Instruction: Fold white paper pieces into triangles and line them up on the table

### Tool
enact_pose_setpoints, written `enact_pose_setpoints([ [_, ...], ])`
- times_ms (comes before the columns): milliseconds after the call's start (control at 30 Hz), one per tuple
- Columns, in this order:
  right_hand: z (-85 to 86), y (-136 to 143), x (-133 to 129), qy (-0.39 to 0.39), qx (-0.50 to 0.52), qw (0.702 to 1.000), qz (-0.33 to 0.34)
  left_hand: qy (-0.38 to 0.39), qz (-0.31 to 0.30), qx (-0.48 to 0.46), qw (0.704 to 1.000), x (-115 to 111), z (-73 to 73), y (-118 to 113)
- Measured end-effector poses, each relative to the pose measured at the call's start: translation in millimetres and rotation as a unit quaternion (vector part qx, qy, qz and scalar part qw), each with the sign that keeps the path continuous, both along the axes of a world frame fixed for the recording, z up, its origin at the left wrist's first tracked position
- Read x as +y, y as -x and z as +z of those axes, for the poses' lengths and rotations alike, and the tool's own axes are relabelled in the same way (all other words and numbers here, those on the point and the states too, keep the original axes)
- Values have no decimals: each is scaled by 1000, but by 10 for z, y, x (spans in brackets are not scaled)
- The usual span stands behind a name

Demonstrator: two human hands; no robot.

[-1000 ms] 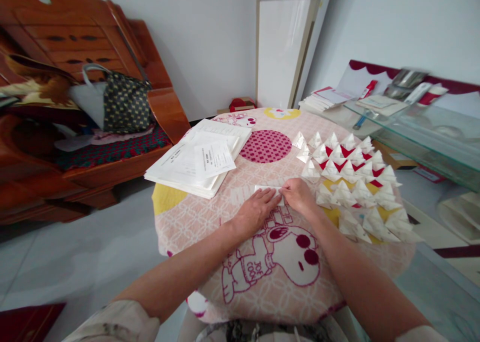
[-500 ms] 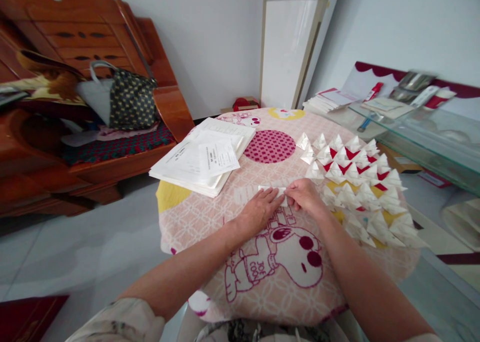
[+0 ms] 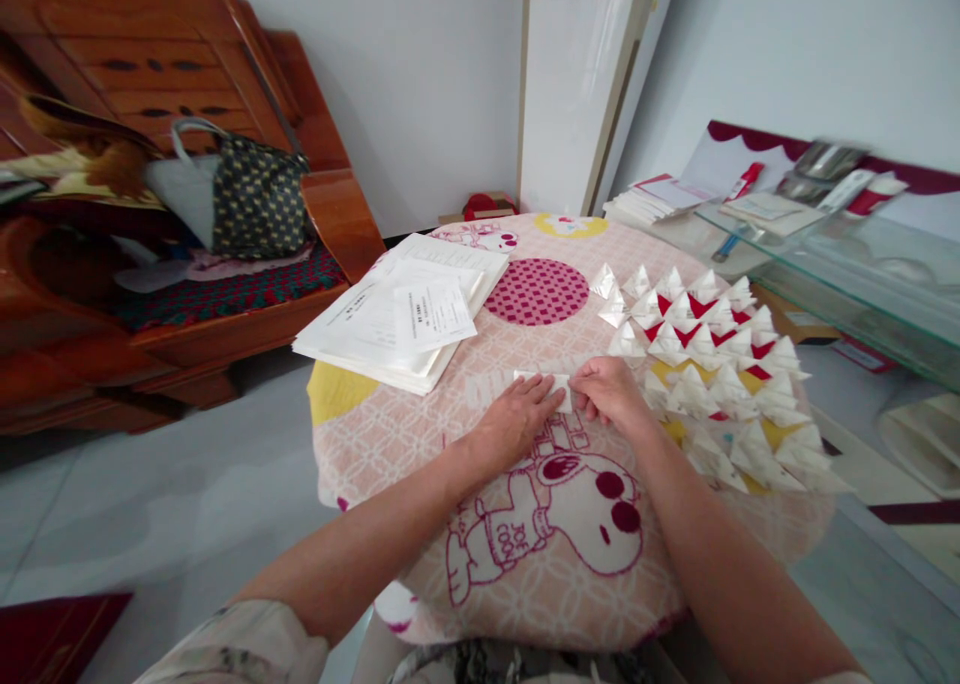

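Note:
A small folded white paper (image 3: 562, 400) lies on the pink patterned tablecloth (image 3: 525, 604), partly covered by my hands. My left hand (image 3: 521, 419) rests flat on it with fingers stretched out. At its right edge, my right hand (image 3: 606, 392) pinches the paper between thumb and fingers. To the right stand rows of folded white paper pieces (image 3: 694, 344). A stack of printed white sheets (image 3: 360, 329) sits at the table's back left.
A glass shelf (image 3: 847, 274) with papers and metal bowls (image 3: 829, 161) stands at the right. On the left is a wooden bench (image 3: 255, 319) holding a patterned bag (image 3: 259, 199). A tall white appliance (image 3: 570, 94) stands behind the table.
The view has shifted very slightly. Both hands stay in nearly the same place on the folded paper.

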State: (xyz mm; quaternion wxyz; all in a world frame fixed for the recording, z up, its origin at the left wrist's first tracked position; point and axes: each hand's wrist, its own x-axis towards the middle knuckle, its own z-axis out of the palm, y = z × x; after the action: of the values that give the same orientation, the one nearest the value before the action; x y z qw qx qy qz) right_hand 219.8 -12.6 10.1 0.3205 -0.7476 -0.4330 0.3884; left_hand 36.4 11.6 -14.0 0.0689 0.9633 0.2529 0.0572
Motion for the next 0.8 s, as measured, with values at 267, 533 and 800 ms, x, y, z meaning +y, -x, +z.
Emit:
enact_pose_setpoints([
  [267,-51,-37,9,-1,2,1000,6,-12,-1,-6,1000,9,-28,8],
  [533,-56,-2,-112,-40,-112,992,36,-24,4,-1,1000,0,-63,5],
  [800,-15,18,-193,-87,-214,966,120,-45,3,2,999,-15,-46,8],
])
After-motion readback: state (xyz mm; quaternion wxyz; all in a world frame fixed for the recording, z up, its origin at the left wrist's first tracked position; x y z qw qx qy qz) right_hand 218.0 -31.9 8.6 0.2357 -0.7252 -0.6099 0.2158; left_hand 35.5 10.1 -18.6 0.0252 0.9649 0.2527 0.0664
